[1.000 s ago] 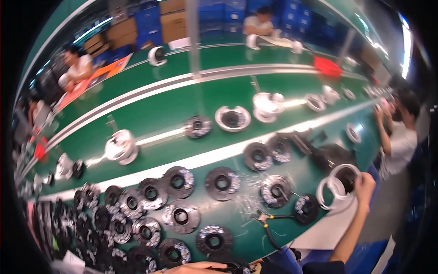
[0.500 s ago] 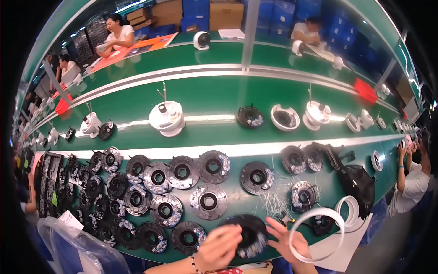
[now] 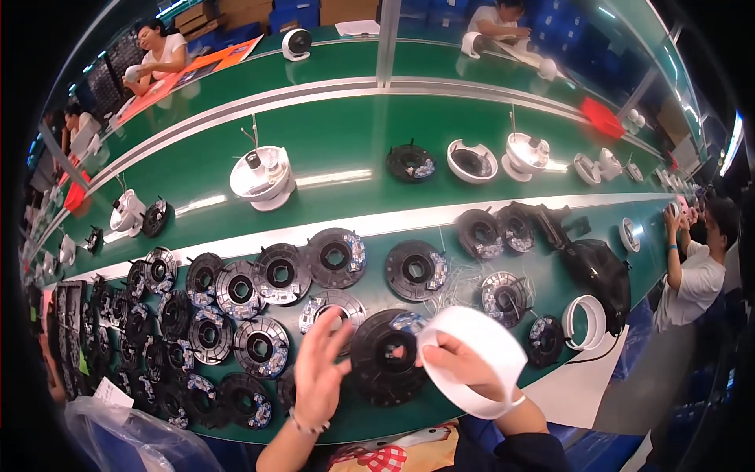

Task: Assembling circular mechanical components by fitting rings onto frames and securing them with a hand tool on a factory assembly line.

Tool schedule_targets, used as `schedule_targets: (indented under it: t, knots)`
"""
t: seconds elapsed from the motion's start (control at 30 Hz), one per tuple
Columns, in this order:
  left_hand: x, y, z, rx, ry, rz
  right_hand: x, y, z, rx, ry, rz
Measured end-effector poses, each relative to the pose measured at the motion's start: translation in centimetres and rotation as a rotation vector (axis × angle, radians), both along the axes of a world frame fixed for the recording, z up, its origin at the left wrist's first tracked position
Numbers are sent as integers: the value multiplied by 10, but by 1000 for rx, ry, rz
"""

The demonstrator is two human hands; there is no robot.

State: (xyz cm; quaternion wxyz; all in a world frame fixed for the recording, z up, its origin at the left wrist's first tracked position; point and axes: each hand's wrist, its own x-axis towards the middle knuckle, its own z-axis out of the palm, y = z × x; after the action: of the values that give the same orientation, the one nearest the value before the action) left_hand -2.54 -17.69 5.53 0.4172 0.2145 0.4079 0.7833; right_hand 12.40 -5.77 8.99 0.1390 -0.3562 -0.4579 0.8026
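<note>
The right grip (image 3: 464,366) is closed on a white ring (image 3: 501,344), its fingers reaching through the band, which is tilted up above the surface (image 3: 354,421). Just beside it on the left, a black disc (image 3: 373,377) with a board along its upper edge faces up; whether it rests on the surface or is held cannot be told. The left grip (image 3: 322,366) is spread wide next to that disc, with nothing seen in it; contact with the rim is unclear. Behind the hands lie clear strips (image 3: 456,285), and many similar discs (image 3: 259,346) crowd the surface to the left. To the right stand a second ring (image 3: 583,322) and a black bag (image 3: 599,271), near a white sheet (image 3: 578,381). Farther off, across a pale edge, a green belt (image 3: 338,145) carries white housings (image 3: 259,181) and a bowl (image 3: 485,165). A co-worker (image 3: 696,271) sits at far right.
</note>
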Motion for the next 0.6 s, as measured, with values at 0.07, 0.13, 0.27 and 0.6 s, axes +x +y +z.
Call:
schedule_targets:
  t: [0.07,0.13,0.27,0.6]
  knots:
    - [-13,6,-14,-34,-314,-374,-1,22,1,205,-52,448]
    - [-8,12,-10,-239,-295,-453,-3,11,-8,74,191,314]
    - [-1,9,-21,-190,-191,-241,7,25,-32,344,120,-102]
    - [16,17,-32,-124,-407,-47,1,0,-35,1187,-232,83]
